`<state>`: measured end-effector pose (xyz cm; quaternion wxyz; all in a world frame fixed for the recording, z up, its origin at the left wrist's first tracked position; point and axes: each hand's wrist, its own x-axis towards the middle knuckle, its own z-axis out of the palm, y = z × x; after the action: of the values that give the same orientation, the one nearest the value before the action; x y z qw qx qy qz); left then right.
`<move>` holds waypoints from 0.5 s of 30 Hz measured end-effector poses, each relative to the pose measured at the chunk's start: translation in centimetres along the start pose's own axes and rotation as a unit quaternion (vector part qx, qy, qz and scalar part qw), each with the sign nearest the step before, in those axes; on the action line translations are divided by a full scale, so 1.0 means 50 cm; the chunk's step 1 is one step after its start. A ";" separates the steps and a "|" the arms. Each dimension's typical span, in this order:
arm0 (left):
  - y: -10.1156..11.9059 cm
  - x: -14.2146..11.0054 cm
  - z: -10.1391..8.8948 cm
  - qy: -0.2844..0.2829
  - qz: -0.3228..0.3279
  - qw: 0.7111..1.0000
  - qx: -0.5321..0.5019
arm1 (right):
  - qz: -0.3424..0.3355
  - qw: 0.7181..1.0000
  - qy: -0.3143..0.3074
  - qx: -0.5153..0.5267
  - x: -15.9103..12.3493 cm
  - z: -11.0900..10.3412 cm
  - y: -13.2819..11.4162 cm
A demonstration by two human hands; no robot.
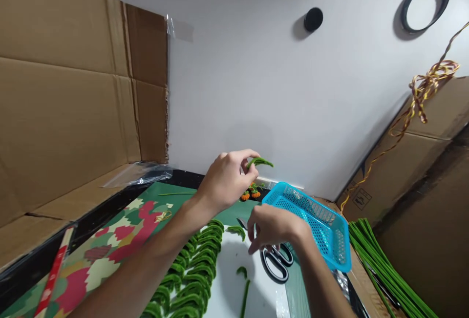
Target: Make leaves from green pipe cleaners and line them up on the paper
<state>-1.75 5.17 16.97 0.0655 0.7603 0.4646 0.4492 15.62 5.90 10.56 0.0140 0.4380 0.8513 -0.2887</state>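
My left hand (227,177), raised over the back of the table, pinches a curved green pipe cleaner piece (262,161) between thumb and fingers. Lower and to the right, my right hand (275,226) is bent with its fingertips apart and nothing visible in them. Black-and-grey scissors (275,265) lie just below it, their blades partly covered by the hand. Rows of folded green pipe cleaner pieces (196,274) line the white sheet (229,279), partly behind my left forearm. A single bent piece (236,231), a short curl (242,271) and a straight length (245,298) lie nearer the scissors.
A blue perforated basket (344,244) stands at the right, with long green pipe cleaners (388,269) beyond it. Small orange pieces (251,193) sit near the wall. Cardboard (73,103) rises at the left, above a red-and-white strip (54,274). Twisted wire (421,88) hangs at the right.
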 end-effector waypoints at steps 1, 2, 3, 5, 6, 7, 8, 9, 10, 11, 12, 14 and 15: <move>-0.003 0.000 0.000 -0.004 0.000 1.000 0.013 | 0.003 0.999 -0.046 0.003 0.018 0.011 0.000; -0.005 -0.001 -0.001 -0.007 0.001 1.000 0.020 | 0.010 0.996 -0.087 0.008 0.034 0.021 0.000; -0.007 -0.002 -0.002 -0.009 0.001 1.000 0.022 | 0.024 0.993 -0.115 0.012 0.047 0.029 -0.002; -0.010 -0.003 -0.004 -0.006 0.003 1.000 0.020 | 0.033 0.990 -0.137 -0.001 0.061 0.038 -0.007; -0.011 -0.003 -0.005 -0.002 0.002 1.000 0.016 | 0.034 0.989 -0.142 -0.008 0.063 0.041 -0.010; -0.012 -0.003 -0.007 0.002 0.000 1.000 0.011 | 0.033 0.989 -0.146 -0.015 0.063 0.043 -0.013; -0.013 -0.002 -0.008 0.005 -0.004 1.000 0.006 | 0.032 0.988 -0.152 -0.019 0.061 0.044 -0.016; -0.013 -0.001 -0.009 0.008 -0.008 1.000 0.001 | 0.032 0.986 -0.161 -0.022 0.060 0.045 -0.019; -0.014 0.000 -0.011 0.008 -0.014 1.000 -0.003 | 0.033 0.984 -0.173 -0.025 0.059 0.047 -0.022; -0.014 0.001 -0.012 0.006 -0.019 1.000 -0.006 | 0.035 0.982 -0.185 -0.032 0.060 0.050 -0.023; -0.015 0.002 -0.013 0.002 -0.025 1.000 -0.009 | 0.037 0.979 -0.196 -0.039 0.062 0.054 -0.024; -0.014 0.004 -0.015 -0.006 -0.033 0.999 -0.012 | 0.039 0.975 -0.211 -0.055 0.069 0.064 -0.026; -0.013 0.004 -0.015 -0.008 -0.035 0.999 -0.013 | 0.039 0.974 -0.212 -0.063 0.075 0.070 -0.026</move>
<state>-2.71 5.44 17.20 0.0949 0.7461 0.4849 0.4463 11.53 6.29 7.26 0.2336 0.3981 0.8274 -0.3199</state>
